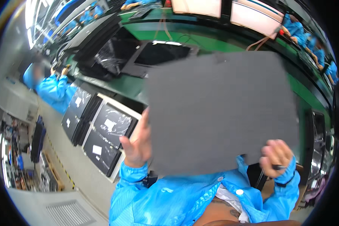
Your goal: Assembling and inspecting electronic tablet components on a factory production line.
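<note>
Green conveyor bench (214, 41) with black flat panels (160, 52) in plastic wrap lying on it.

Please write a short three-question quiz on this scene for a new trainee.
1. True or false: both hands grip the grey sheet.
2. Which hand wears a ring? A) left hand B) right hand
3. What stands in the rack to the person's left?

Key
1. True: the left hand holds its lower left edge, the right hand its lower right corner.
2. B: a dark ring shows on a right finger.
3. Dark flat panels in clear wrap, some with white labels.
</note>
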Demonstrator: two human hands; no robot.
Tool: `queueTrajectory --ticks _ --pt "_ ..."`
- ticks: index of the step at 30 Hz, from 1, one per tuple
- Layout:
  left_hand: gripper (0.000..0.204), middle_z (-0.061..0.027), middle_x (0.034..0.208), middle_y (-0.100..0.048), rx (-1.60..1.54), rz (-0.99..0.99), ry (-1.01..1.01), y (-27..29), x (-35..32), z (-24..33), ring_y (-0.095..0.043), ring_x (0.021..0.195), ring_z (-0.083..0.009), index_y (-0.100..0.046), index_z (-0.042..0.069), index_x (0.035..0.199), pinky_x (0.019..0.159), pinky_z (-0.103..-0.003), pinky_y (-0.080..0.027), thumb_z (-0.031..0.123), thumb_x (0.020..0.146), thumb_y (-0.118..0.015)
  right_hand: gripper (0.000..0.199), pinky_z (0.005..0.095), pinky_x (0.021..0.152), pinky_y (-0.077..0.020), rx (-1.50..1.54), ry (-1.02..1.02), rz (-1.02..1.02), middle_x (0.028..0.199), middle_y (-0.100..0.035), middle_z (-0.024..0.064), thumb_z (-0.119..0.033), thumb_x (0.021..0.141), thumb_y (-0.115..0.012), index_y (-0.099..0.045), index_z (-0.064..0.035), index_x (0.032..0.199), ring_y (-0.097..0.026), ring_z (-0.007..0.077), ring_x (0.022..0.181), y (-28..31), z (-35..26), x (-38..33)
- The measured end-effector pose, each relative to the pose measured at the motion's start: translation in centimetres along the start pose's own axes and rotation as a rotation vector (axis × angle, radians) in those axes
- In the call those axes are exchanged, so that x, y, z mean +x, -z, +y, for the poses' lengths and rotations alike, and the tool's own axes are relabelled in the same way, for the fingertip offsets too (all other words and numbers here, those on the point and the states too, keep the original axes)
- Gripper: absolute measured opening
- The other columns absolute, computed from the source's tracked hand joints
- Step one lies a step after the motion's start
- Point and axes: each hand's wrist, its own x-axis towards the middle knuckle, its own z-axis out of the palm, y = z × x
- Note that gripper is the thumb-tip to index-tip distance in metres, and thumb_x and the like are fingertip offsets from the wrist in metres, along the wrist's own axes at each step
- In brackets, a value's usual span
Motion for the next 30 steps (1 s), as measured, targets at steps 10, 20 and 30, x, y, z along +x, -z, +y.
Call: queueTrajectory --ticks 10,20,30 --pt "0.052 -0.0141 0.138 -0.060 0.228 0.880 -0.192 16.1 -18.5 11.4 -0.065 0.119 -0.0282 -0.043 0.001 0.150 0.102 -0.040 -0.053 0.013 0.102 -0.058 0.027 0.0454 0.108 -0.0474 0.618 0.532 0.470 0.127 -0.067 0.0185 -0.014 0.092 -0.059 -0.059 -0.0053 0.118 -0.061 0.0341 0.126 -25.2 -11.4 31.1" --pt "0.064 -0.0198 0.144 -0.055 0.992 1.337 0.004 33.1 -23.3 11.7 -0.057 0.128 -0.0264 -0.042 -0.008 0.151 0.107 -0.035 -0.046 0.014 0.098 -0.070 0.042 0.0474 0.093 -0.0500 1.052 -0.180 0.058 0.115 -0.066 0.0180 -0.018 0.087 -0.069 -0.056 -0.0050 0.125 -0.062 0.0372 0.111 -34.1 -18.3 34.3" --pt "0.061 -0.0186 0.138 -0.060 0.894 1.292 -0.083 30.0 -22.3 10.2 -0.061 0.117 -0.0252 -0.042 -0.007 0.151 0.103 -0.034 -0.049 0.018 0.101 -0.067 0.051 0.0506 0.087 -0.0506 1.448 -0.622 -0.169 0.111 -0.066 0.0264 -0.032 0.098 -0.068 -0.051 -0.0054 0.139 -0.064 0.0444 0.103 -38.0 -20.1 34.6"
